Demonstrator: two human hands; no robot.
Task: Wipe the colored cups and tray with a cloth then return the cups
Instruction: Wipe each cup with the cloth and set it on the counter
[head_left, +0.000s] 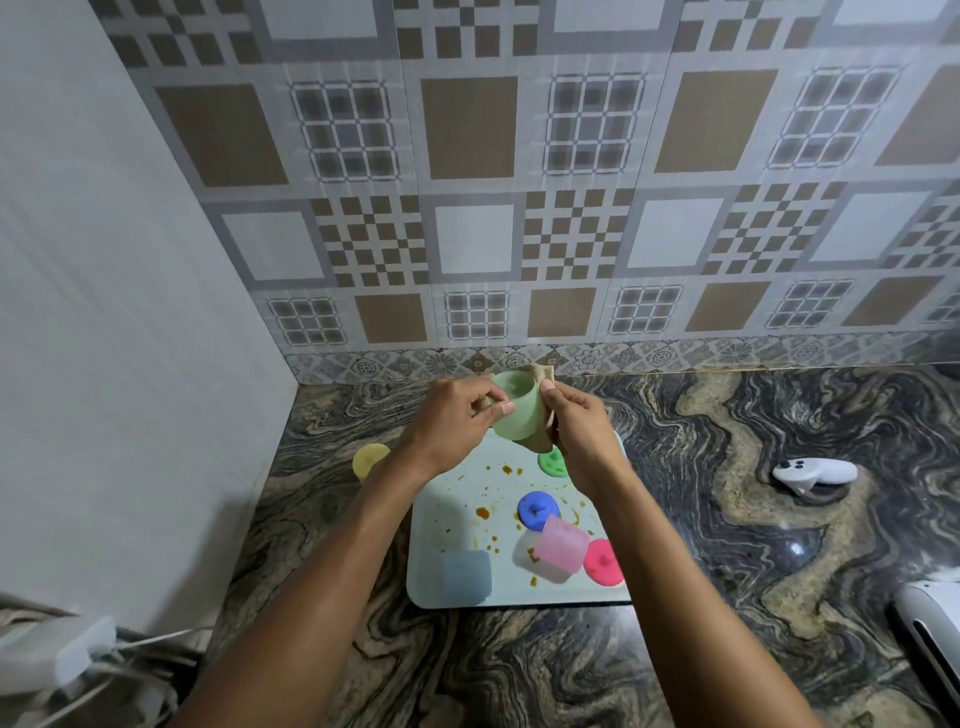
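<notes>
Fingers (480, 397) of left hand (457, 415) curl round green cup (519, 415); right hand (576, 431) pinches cloth (540, 441) against cup's right side.

- Soft, fairly dim indoor light; shadows are faint and diffuse.
- A small glare spot shines on the polished countertop (795, 548).
- Wall tiles (467, 130) look blurry and bow near the edges.

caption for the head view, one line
Left hand holds a green cup, right hand presses a cloth to it above the stained tray.
</notes>
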